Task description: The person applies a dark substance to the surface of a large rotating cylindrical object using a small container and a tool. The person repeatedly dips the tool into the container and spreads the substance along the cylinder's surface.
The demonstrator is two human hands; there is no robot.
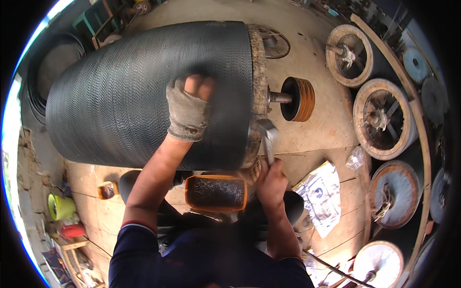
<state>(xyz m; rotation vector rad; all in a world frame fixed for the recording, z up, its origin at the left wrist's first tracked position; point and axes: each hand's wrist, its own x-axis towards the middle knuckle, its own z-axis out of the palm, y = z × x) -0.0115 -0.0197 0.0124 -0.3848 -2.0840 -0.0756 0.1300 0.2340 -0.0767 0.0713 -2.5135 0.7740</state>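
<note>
A large drum covered in dense rows of small dark teeth lies on its side before me, its right end face of rough, worn wood. My left hand, in a grey fingerless work glove, is over the drum's toothed surface with its fingers curled. A dark blur covers the fingertips, so I cannot tell whether they hold anything. My right hand grips a metal hammer by its handle. The blurred hammer head is up beside the drum's right end. Below the drum, an orange-rimmed tray contains many thin metal pins.
A grooved pulley sits on the drum's shaft. Several wooden-rimmed rollers line the right side behind a long wooden beam. A printed plastic sack lies on the floor. A yellow-green bucket and small orange container stand at left.
</note>
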